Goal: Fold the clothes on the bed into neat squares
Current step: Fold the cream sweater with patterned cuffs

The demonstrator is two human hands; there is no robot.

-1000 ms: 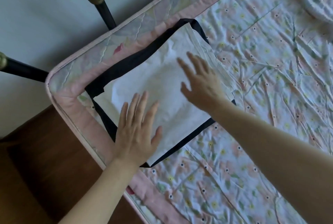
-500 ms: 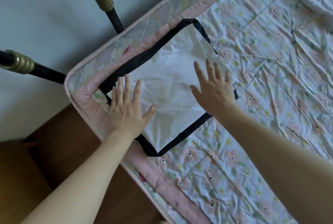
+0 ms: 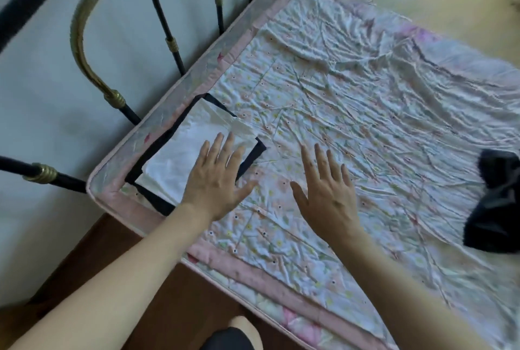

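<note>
The right hand [image 3: 327,197] had slid off the folded white garment [image 3: 194,150], fingers spread, holding nothing; the left hand [image 3: 216,181], flat, hid its corner; a dark garment [image 3: 495,203] was cut off at right.

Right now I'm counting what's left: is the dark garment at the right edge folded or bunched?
Bunched. The dark garment lies in a crumpled heap, unlike the flat white folded square.

Folded white garment [image 3: 180,152], at 9 o'clock: smooth matt cloth, lying on a folded dark matt cloth [image 3: 157,144]. Bedsheet [image 3: 365,113]: thin floral cotton-like fabric, heavily creased, matt. Mattress edge [image 3: 180,88]: quilted pink cloth with a faint sheen. Bed frame [image 3: 84,48], at 10 o'clock: glossy brass-coloured and black metal. Crumpled dark garment [image 3: 498,203], at 3 o'clock: slightly shiny cloth. Floor [image 3: 92,251]: polished wood.
</note>
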